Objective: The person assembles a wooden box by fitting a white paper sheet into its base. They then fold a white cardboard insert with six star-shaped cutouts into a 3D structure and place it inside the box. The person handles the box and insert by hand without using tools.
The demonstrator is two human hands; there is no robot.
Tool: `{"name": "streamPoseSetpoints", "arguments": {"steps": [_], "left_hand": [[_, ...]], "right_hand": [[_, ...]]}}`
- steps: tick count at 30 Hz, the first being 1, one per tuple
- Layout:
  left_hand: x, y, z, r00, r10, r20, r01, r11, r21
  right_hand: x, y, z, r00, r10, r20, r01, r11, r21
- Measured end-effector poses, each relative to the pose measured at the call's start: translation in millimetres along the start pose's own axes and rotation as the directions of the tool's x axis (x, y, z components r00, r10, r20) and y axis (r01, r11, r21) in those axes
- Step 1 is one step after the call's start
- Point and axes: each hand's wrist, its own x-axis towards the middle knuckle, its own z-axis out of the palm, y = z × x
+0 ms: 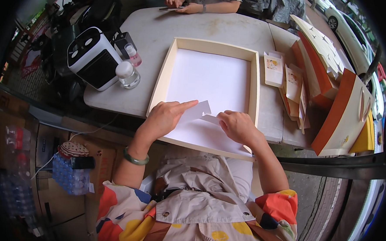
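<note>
1. Biggest thing here is the pale table (211, 27), with pretty much all my stuff on top.
2. Next up is the shallow tray (253, 91), cream walls and a white bottom, its near edge right by my lap.
3. An orange-and-cream paper bag (339, 115) stands off to my right, tilted.
4. My left hand (163, 117) is over the near part of the tray: pointer finger stretched along the card, other fingers curled in, looks like a grip on its lower left end. Can't see my thumb properly.
5. My right hand (240, 126) is bunched up, fingertips pinching the card's right end.
6. The card (198, 112) itself is between my hands, above the tray's white bottom. There's a notch in it, and I can't tell if it's one bent piece or two. I'd guess it's super light and stiffish, a bit slick, and creases if you squeeze. Best hold imo: flat edges, thumb and finger, well away from that notch, which probably tears first.
</note>
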Motion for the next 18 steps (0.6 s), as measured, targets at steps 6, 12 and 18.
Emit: {"name": "streamPoseSetpoints", "arguments": {"steps": [6,12,18], "left_hand": [[1.6,3.2,-0.2,1.0,0.009,0.019,-0.01,0.999,0.052],[1.5,2.5,2.1,1.0,0.02,0.018,-0.022,0.997,0.071],[0.4,2.0,5.7,1.0,0.01,0.029,-0.009,1.0,-0.026]], "right_hand": [[0.6,0.1,-1.1,1.0,0.014,-0.003,-0.014,0.998,0.053],[1.1,1.9,0.0,0.998,-0.008,-0.063,0.013,0.997,0.08],[3.3,4.1,1.4,0.995,-0.015,-0.094,0.021,0.998,0.065]]}}
